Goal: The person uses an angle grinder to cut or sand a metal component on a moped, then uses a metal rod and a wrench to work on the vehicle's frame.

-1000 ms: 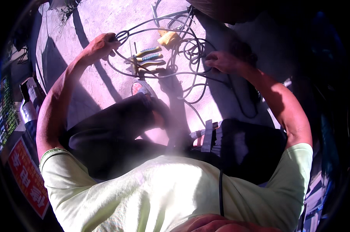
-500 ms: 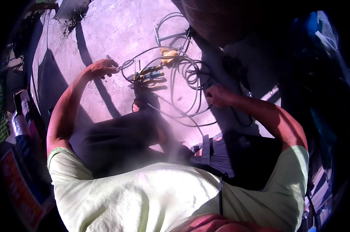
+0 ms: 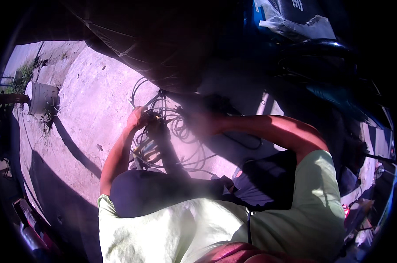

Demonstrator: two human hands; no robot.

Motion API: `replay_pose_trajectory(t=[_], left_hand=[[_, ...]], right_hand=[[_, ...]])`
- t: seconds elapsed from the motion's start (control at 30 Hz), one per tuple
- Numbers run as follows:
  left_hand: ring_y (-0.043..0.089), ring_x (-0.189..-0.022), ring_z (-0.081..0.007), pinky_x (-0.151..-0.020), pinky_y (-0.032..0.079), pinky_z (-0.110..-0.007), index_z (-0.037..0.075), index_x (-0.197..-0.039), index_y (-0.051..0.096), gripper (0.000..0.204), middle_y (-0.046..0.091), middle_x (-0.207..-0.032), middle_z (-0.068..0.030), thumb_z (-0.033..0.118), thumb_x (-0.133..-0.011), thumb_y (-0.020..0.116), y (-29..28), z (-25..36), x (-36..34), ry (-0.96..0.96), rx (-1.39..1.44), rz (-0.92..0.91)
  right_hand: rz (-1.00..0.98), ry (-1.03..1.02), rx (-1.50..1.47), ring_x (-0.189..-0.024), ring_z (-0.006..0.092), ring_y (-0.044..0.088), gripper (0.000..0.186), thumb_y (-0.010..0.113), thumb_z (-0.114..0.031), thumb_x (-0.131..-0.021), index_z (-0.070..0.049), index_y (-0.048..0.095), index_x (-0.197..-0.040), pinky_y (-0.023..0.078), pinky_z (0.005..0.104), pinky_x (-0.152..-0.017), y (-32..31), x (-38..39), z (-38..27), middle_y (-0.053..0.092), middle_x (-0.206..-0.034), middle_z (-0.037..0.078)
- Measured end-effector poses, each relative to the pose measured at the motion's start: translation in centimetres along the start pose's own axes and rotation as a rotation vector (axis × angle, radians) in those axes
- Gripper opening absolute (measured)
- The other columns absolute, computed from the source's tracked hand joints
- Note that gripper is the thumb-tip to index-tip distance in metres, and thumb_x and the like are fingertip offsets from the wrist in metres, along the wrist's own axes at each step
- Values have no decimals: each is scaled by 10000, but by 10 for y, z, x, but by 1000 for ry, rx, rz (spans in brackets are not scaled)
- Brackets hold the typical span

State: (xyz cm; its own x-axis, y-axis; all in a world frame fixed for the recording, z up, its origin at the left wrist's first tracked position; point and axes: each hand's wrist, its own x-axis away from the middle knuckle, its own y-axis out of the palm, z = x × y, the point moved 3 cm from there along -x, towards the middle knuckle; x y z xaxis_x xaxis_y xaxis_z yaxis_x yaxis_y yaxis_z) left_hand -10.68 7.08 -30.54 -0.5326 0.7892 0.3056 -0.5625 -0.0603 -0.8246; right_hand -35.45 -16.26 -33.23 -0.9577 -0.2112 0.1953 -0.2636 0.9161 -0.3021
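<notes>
Dark cable (image 3: 179,131), thin, lying in loose overlapping loops on pale rough ground (image 3: 91,105), beyond the person's folded legs; tightest coils sit between the two hands, nearer the right, wider loops spreading toward the legs. Left hand (image 3: 139,117) at the upper left edge of the tangle, strands just beside and beyond the fingertips; fingers bent and turned inward, but cannot tell whether they are clamped on a strand. Right hand (image 3: 200,124) just right of the coils, in deep shade and smeared by blur; cannot tell whether its fingers are apart, together or around cable. Left forearm rises steeply, leaning right toward the loops. Right elbow bent well out to the side, forearm running almost level leftward, sunlit along part of its length. Pliers (image 3: 152,154) with yellowish handles lie below the left hand, among the loops, partly crossed by cable; details hard to read in the shade. Nearer the body, dark trousers (image 3: 156,188) and a pale yellow-green shirt (image 3: 176,230). Farther off: whitish bucket (image 3: 45,98) at left beside some weeds (image 3: 26,75); large dark bulk (image 3: 159,48) overhead of the cable; torn clear plastic (image 3: 314,28) at upper right.
</notes>
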Motion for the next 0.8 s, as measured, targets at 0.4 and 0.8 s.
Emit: replay_pose_trajectory(t=[0.4, 0.8], left_hand=[[606, -989, -359, -876, 493, -447, 94, -1003, 697, 266, 614, -977, -159, 304, -840, 714, -18, 12, 68, -51, -102, 181], [673, -978, -288, -842, 524, -379, -20, -1084, 657, 328, 698, -1036, -190, 229, -872, 685, 10, 41, 77, -325, 578, 24]], right_hand=[[-52, 137, -410, -692, 143, 672, 420, 547, -75, -868, 35, 553, -1274, 547, 322, -603, -11, -13, -79, 706, -903, 102], [-21, 397, -393, -653, 131, 658, 352, 563, -328, -1006, -11, 664, -1124, 536, 294, -606, -52, 22, -163, 710, -837, 68]])
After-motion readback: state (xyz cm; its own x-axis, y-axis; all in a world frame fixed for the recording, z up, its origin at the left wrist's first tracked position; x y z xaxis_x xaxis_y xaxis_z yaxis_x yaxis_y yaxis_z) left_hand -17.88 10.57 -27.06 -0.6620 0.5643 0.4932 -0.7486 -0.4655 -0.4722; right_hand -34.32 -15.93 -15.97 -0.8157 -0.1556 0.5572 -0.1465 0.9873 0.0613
